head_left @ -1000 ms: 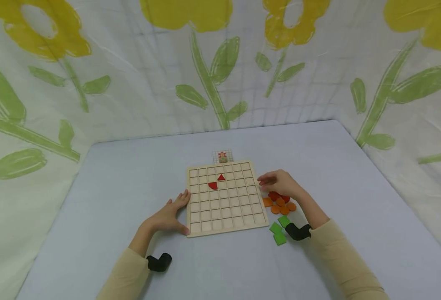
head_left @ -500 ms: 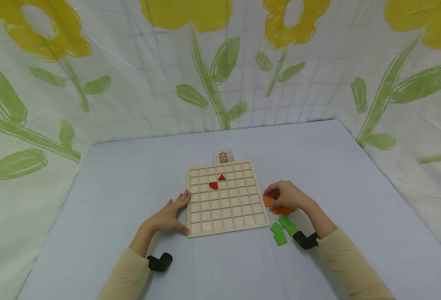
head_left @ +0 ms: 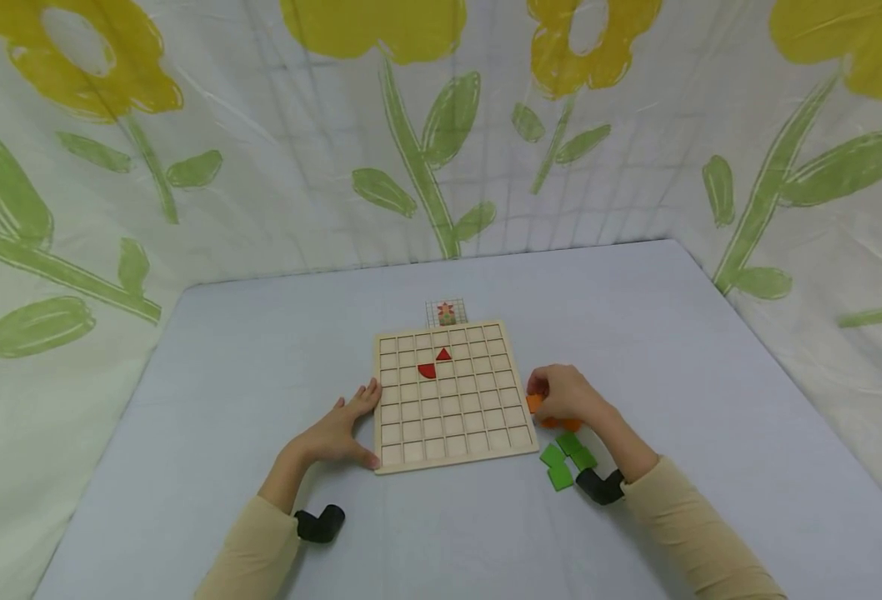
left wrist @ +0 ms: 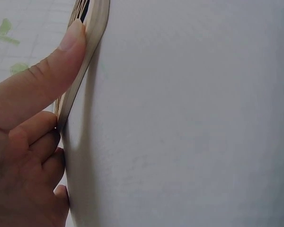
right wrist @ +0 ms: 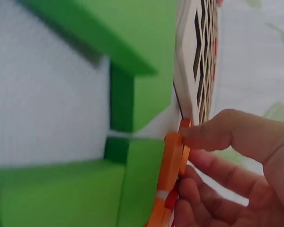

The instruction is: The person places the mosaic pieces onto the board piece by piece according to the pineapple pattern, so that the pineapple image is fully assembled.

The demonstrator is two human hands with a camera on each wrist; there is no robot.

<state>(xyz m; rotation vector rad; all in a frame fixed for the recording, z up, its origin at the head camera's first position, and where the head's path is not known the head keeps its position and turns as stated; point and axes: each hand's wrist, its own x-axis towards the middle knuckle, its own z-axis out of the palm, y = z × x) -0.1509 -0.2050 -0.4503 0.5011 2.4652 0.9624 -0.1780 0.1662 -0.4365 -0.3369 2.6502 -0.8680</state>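
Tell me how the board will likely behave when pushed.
The board is probably stiff, its edges looking straight. Broad and low, it should slide rather than tip. The red triangle lying on it might shift if jolted.

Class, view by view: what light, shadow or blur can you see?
Head: fairly even light, soft shadows beside the sleeves; left wrist: a soft shadow along the board; right wrist: the nearest green tiles look blurred.

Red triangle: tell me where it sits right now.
In the head view, the red triangle lies on the far half of the gridded wooden board, just up and to the right of the rounded red piece.
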